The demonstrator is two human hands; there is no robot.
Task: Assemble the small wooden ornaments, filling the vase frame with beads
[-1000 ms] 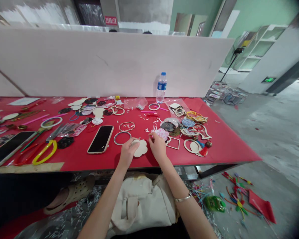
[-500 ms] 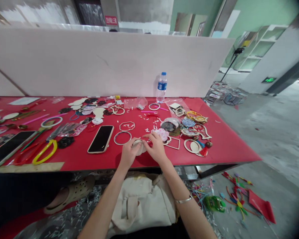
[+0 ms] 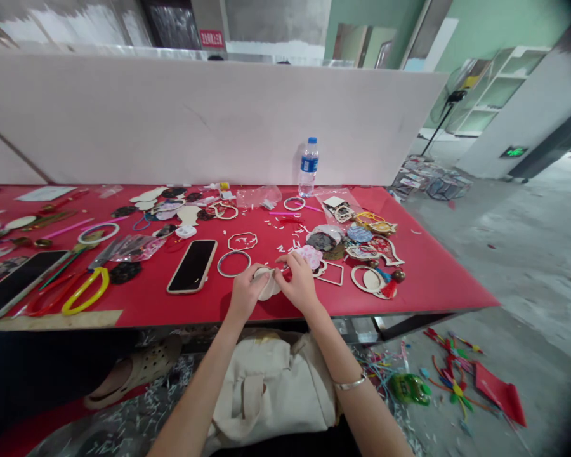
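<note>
Head view: above red table (image 3: pixel 433 273) before white partition (image 3: pixel 195 127), left grip (image 3: pixel 245 291) pinches a pale piece (image 3: pixel 268 290), right grip (image 3: pixel 299 281) unclear.

Diffuse, moderately bright indoor light spreads over the red surface (image 3: pixel 433 273), leaving its colour saturated. The bottle (image 3: pixel 309 166) casts a soft shadow leftward onto the white panel (image 3: pixel 171 120), and faint shading lies on the surface beside the left hand (image 3: pixel 247 292). Below the surface's front edge the view turns dim, almost black at lower left. The concrete floor (image 3: pixel 542 266) washes out pale toward the far right, where a sign (image 3: pixel 514 152) glows green. Wide-angle distortion tilts the shelf (image 3: pixel 499 89), and dark vignetting eats the right-hand corners. Small scraps (image 3: pixel 295 241) and fine detail around the right hand (image 3: pixel 297 282) look soft
</note>
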